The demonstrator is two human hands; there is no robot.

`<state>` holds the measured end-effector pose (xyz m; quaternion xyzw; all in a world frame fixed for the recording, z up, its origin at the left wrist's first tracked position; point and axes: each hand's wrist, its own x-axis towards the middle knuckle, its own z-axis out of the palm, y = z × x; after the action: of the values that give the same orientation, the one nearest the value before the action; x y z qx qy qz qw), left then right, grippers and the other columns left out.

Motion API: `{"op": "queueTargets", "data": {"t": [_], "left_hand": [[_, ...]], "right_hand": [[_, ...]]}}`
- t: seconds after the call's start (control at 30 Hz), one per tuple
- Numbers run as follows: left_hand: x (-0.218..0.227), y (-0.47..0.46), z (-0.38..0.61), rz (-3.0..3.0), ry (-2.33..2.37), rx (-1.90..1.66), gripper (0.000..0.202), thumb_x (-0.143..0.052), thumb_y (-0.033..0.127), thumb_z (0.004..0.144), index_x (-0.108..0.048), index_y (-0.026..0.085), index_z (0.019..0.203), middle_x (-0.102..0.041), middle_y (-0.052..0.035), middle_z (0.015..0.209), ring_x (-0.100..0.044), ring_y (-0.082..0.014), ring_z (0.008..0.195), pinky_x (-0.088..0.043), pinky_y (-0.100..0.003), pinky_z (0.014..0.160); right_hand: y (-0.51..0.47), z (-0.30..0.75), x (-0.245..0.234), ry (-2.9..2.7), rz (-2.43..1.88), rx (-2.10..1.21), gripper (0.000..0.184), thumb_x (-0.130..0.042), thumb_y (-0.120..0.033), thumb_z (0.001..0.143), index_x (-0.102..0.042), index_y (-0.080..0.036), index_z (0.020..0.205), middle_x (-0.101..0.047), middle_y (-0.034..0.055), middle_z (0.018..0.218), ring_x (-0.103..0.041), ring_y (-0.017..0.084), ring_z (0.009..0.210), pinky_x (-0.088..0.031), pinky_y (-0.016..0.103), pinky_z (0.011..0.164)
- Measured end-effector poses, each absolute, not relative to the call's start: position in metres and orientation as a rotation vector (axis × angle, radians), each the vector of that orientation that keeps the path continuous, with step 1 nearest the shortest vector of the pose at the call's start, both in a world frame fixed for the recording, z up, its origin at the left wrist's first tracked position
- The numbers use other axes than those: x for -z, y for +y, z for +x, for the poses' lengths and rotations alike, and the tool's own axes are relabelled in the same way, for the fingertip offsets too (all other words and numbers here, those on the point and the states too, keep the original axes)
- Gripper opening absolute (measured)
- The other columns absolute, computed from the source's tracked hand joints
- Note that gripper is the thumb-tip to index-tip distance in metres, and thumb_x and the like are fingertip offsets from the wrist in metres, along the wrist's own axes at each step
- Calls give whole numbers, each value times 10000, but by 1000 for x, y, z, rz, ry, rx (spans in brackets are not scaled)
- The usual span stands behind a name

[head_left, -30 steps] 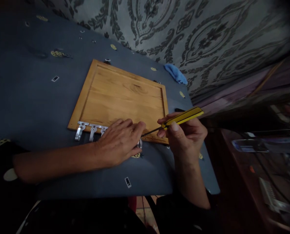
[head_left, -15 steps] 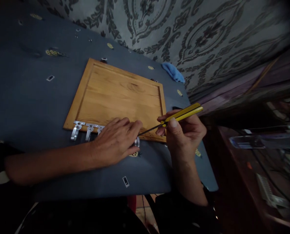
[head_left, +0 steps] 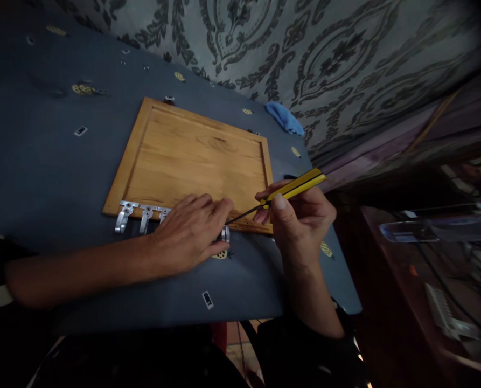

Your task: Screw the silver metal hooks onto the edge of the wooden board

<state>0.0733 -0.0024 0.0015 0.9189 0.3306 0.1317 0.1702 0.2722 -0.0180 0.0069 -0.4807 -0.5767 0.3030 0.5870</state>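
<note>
A framed wooden board (head_left: 200,161) lies on the table with a silver metal hook rail (head_left: 127,207) along its near edge. My left hand (head_left: 192,231) is laid over the middle of that rail, fingers together on the board and thumb apart below the edge; it covers several hooks. In my right hand (head_left: 302,221), thumb and fingers close round the yellow handle of a screwdriver (head_left: 299,186). The thin dark shaft slants down leftward to the rail beside my left index finger. Where its tip meets the rail is hidden or too small to make out.
A dark blue tablecloth (head_left: 54,161) printed with pineapples covers the table. At the back lies a blue cloth (head_left: 284,118) near the patterned curtain (head_left: 337,59). A small dark object (head_left: 291,177) is partly hidden behind my right hand. Right of the table stands cluttered reddish furniture (head_left: 397,302).
The whole view has shifted slightly. My right hand and the screwdriver have moved a little leftward, with the handle tilted slightly differently. My left hand keeps its place on the rail.
</note>
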Motion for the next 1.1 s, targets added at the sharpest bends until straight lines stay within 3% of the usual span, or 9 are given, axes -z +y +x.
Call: {"op": "queueTargets", "data": {"t": [0.23,0.77,1.1], "left_hand": [[2,-3,73,2595,942,-401,413,-714,331,886,-489,148,1181,-664,-90,1045,-610,-288,1002,-460,-397,852],[-5,-9,71,2782,919,-348,370,-705,386,912,-537,134,1125,-675,-95,1006,-625,-292,998,-480,-399,847],[2,-14,42,2987,655,-543,435,-629,360,974,-524,96,1303,-653,-137,1322,-577,-302,1251,-407,-456,1076]], "right_hand": [[-13,275,-5,-1278,-1097,-612,203,-796,-393,817,-717,-236,919,-737,-13,803,-619,94,460,-491,230,402],[-18,273,-10,-1463,-1259,-568,172,-766,-365,844,-675,-240,919,-719,-29,761,-641,106,468,-510,258,472],[-19,272,-12,-1453,-1249,-619,257,-780,-435,823,-662,-221,901,-705,-17,807,-646,93,483,-532,243,478]]}}
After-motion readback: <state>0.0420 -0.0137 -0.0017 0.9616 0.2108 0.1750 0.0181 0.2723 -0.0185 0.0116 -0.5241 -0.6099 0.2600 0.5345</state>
